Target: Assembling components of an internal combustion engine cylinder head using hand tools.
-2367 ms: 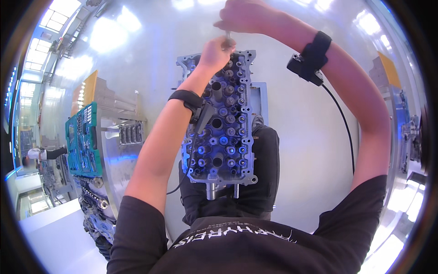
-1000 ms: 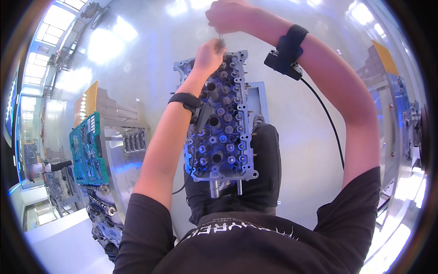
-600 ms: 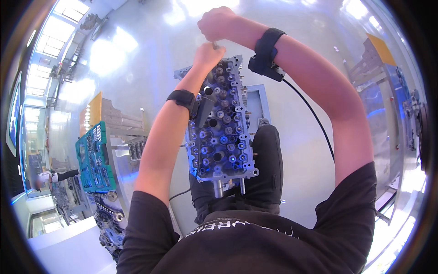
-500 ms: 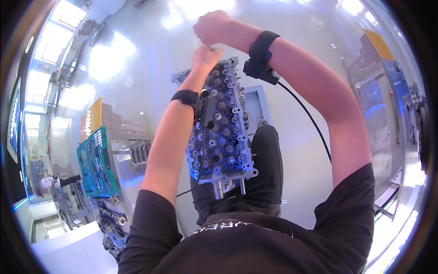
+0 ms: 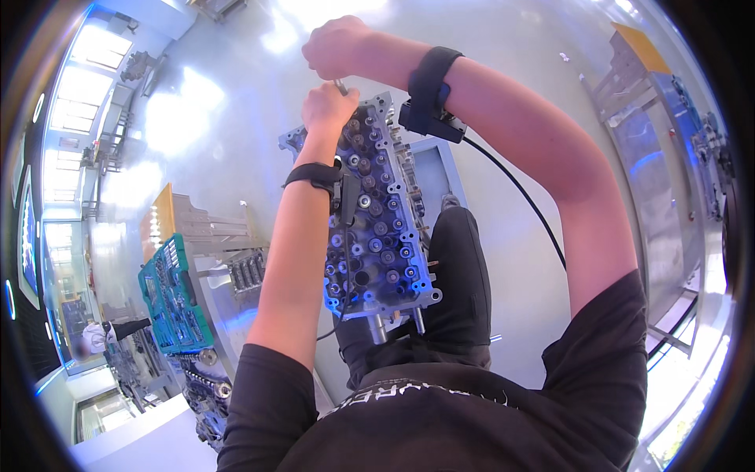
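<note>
A grey metal cylinder head [image 5: 363,271] with rows of valve springs and bores stands in front of my legs, long side running away from me. Over its far end my left hand [image 5: 327,108] is closed around a thin metal tool shaft [image 5: 340,87], thumb along it. Just above and beyond, my right hand [image 5: 336,49] makes a fist at the upper end of the same shaft. What kind of tool it is, and its lower end, are hidden by the hands. Two metal posts [image 5: 378,328] stick out under the head's near end.
At left, an opened teal socket set case [image 5: 174,295] rests on a metal bench, with engine parts [image 5: 206,385] nearer me. A blue-grey frame [image 5: 440,169] lies right of the cylinder head. Another bench [image 5: 641,134] stands at right. A person [image 5: 98,337] is far left.
Both hands have shifted slightly left in the picture, as the view turned a little. More of the metal shaft shows between them. The grip of both hands looks the same.
</note>
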Demonstrator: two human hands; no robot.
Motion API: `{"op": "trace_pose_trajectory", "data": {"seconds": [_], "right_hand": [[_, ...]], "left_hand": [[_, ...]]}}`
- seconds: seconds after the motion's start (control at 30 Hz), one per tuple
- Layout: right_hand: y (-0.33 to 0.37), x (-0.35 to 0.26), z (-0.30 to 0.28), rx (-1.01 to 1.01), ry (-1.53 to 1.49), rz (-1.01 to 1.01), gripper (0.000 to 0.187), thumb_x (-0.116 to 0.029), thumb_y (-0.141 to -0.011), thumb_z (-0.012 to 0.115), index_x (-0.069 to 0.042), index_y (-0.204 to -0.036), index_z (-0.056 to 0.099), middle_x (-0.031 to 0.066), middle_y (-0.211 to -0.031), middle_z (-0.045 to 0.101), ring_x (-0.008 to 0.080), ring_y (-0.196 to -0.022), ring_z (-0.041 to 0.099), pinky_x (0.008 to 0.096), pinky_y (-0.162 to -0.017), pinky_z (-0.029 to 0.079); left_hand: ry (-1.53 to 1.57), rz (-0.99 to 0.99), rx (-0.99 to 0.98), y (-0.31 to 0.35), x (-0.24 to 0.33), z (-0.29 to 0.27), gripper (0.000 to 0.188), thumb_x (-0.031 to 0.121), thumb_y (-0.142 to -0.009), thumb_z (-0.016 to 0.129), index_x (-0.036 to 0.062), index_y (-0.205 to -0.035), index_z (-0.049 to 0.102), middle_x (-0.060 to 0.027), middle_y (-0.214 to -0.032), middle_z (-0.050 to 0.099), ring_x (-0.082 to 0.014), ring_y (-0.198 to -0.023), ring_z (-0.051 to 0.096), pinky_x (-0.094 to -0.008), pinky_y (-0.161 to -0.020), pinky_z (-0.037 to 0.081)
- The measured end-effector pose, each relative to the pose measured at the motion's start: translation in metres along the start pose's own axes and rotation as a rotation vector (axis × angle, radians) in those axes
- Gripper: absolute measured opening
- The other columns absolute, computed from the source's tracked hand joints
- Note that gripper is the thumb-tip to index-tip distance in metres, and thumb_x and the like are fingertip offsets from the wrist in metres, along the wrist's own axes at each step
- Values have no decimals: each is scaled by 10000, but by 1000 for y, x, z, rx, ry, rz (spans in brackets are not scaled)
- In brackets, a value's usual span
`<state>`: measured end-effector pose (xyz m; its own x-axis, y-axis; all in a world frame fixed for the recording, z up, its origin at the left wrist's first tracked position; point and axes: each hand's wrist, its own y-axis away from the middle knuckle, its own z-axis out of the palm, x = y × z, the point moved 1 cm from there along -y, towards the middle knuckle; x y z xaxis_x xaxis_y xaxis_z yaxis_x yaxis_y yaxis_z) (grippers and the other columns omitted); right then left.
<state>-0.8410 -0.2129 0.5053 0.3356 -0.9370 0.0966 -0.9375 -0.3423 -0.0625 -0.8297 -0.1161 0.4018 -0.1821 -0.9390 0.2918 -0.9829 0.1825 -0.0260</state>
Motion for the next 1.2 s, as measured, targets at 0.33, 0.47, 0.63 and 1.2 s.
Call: {"op": "trace_pose_trajectory", "data": {"seconds": [0.33, 0.47, 0.63, 1.2], "right_hand": [[1, 14, 10, 208, -61, -374, 193, -93, -799, 632, -84, -991, 647, 99, -992, 646, 292, -952, 644, 393, -783, 529], [3, 14, 11, 150, -7, -362, 181, -74, -781, 626, -63, -962, 627, 113, -942, 626, 301, -948, 632, 389, -783, 526], [1, 5, 7, 207, 16, -360, 140, -68, -743, 685, -43, -880, 691, 101, -952, 678, 289, -920, 674, 389, -715, 570], [-3, -11, -2, 54, 28, 35, 250, -149, -788, 633, -151, -1024, 718, 22, -1000, 705, 218, -934, 685, 356, -726, 569]], "left_hand": [[52, 16, -39, -13, -19, 12, 407, 401, -786, 609, 49, -965, 710, -176, -941, 702, -330, -923, 674, -432, -827, 534], [-25, 56, -13, -12, -15, 10, 412, 406, -755, 655, 55, -964, 707, -158, -943, 705, -315, -925, 674, -423, -822, 536], [36, 70, 55, -8, -15, 10, 396, 395, -714, 706, 69, -938, 710, -141, -916, 710, -305, -901, 680, -408, -808, 541], [192, 175, 89, -7, -15, 11, 323, 276, -662, 820, 91, -891, 687, -96, -879, 718, -282, -852, 685, -382, -784, 539]]}}
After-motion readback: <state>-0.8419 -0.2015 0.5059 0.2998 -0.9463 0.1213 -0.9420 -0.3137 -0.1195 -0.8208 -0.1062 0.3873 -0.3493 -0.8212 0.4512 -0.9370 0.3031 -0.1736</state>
